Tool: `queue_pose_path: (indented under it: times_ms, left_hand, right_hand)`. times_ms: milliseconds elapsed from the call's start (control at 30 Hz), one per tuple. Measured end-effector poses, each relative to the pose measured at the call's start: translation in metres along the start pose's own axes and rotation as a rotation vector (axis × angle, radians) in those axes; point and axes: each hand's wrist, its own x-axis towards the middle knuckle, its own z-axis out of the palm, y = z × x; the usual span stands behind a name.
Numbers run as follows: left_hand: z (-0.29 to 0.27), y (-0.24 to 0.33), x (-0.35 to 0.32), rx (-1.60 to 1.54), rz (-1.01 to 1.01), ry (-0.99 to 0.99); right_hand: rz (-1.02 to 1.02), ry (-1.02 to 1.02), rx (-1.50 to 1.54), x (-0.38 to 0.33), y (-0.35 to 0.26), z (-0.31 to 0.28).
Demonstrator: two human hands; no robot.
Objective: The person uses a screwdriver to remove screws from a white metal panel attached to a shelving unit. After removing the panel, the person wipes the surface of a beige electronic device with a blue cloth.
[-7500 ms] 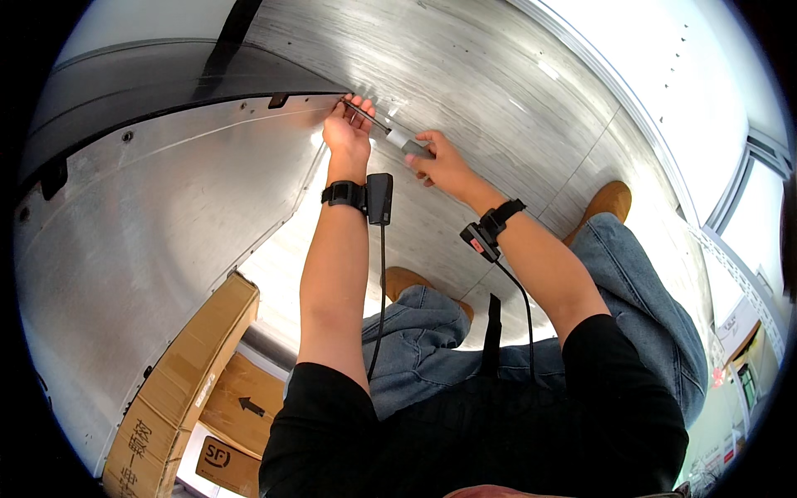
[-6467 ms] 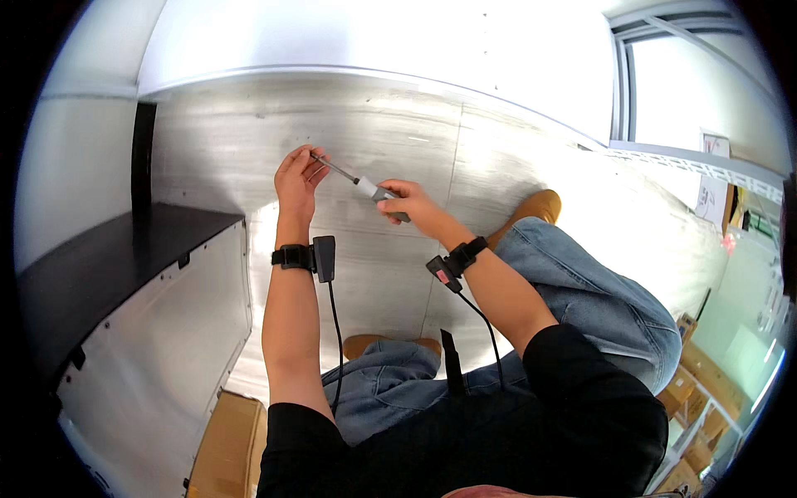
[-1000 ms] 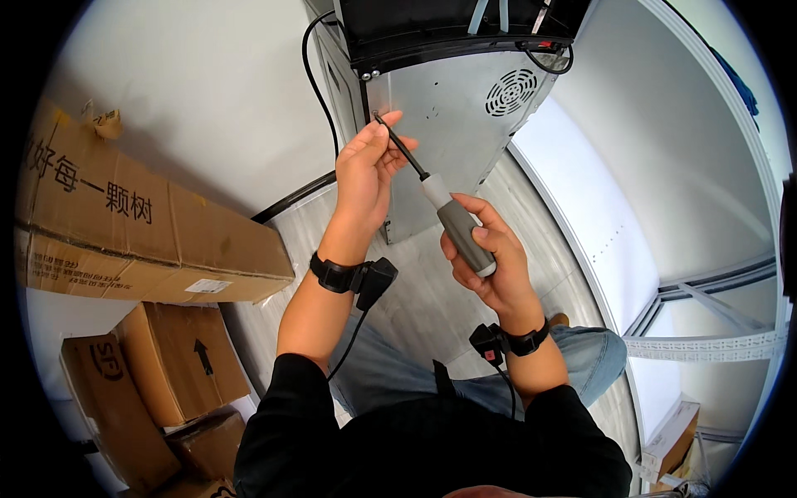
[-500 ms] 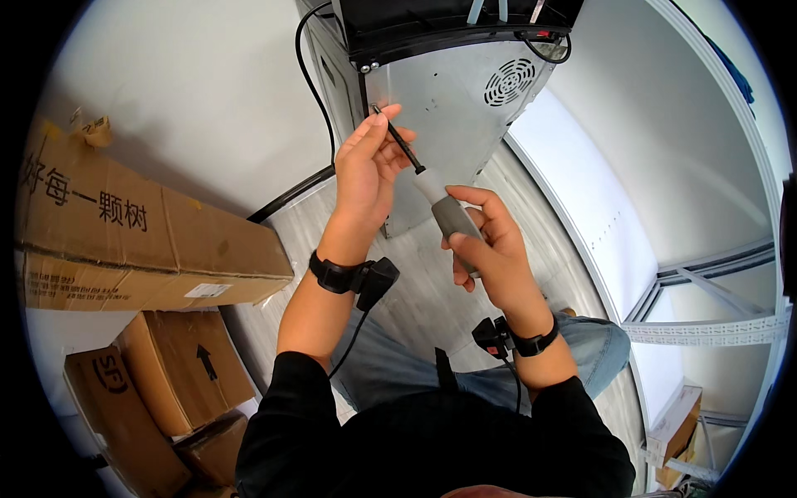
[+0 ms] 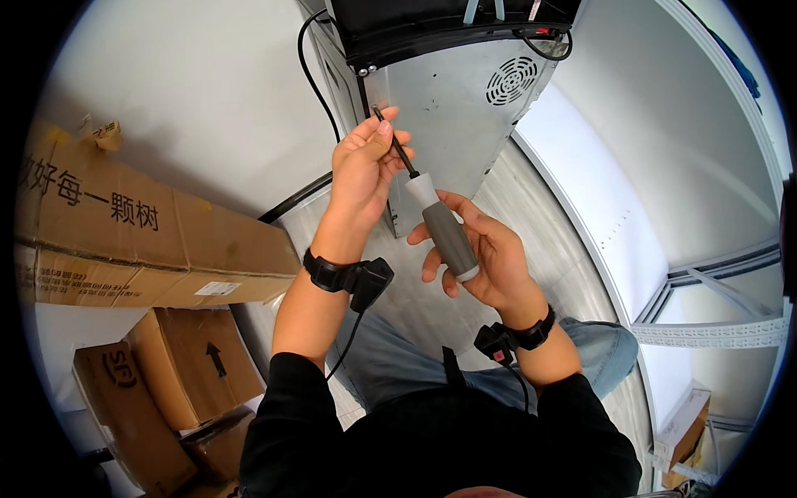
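A screwdriver with a grey and white handle slants up to the left. Its dark shaft points at the left edge of a grey metal panel, where the tip meets a small spot, perhaps a screw. My left hand pinches the shaft near the tip between thumb and fingers. Around the handle, my right hand has a loose hold, its fingers somewhat spread behind the grip and showing on its left side. The exact contact of the tip is too small to make out.
The panel belongs to a black-topped machine with a round vent and a black cable. Cardboard boxes stack up on the left. White metal shelving stands on the right. Straps with small devices circle both my wrists.
My right thumb has come off the middle of the handle, and the fingers have loosened and spread. The handle has swung slightly left and down. My left hand stays at the shaft.
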Motion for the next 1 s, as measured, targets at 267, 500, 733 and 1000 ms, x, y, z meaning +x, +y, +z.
queue_pose_path:
  times_ms: [267, 500, 733, 1000]
  left_hand:
    - [-0.003, 0.003, -0.001, 0.016, -0.015, -0.016]
    - [-0.007, -0.002, 0.006, 0.151, 0.018, 0.009]
    - [-0.011, -0.001, 0.006, 0.111, 0.001, -0.026]
    - [-0.002, 0.003, 0.003, 0.097, -0.011, 0.013]
  right_hand:
    - [-0.116, 0.181, -0.269, 0.013, 0.028, 0.002]
    - [-0.118, 0.235, -0.59, 0.023, 0.034, 0.002]
    - [0.053, -0.012, -0.049, 0.014, 0.024, -0.012]
    - [0.018, 0.12, -0.372, 0.018, 0.034, -0.021]
